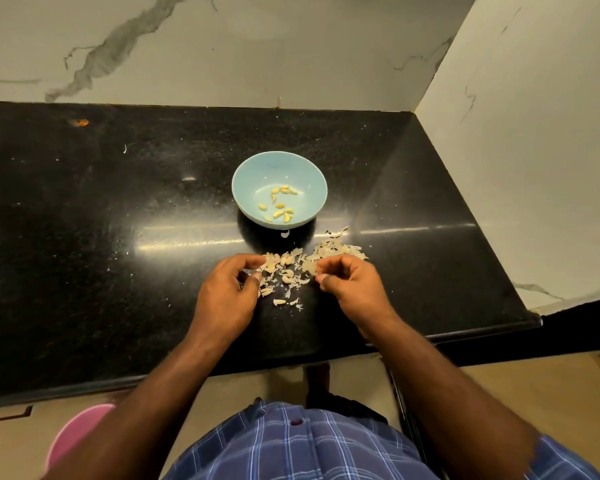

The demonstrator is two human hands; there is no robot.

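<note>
Both hands sit low on the black table (118,237), either side of a scatter of cloves (284,261) and skins (336,251). The right hand (352,289) has its fingers (326,263) curled, pinching a scrap (309,269) of skin. The left hand (227,292) curls at the scatter's edge; whether it holds anything I cannot tell. Peeled cloves (279,204) lie in the bowl (253,174) just behind.

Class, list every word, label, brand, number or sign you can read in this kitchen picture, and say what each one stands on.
None: no readable text shows anywhere in this view.
The light blue bowl, the garlic cloves, the black countertop, the marble wall and the checked shirt carry no words, labels, numbers or signs.
</note>
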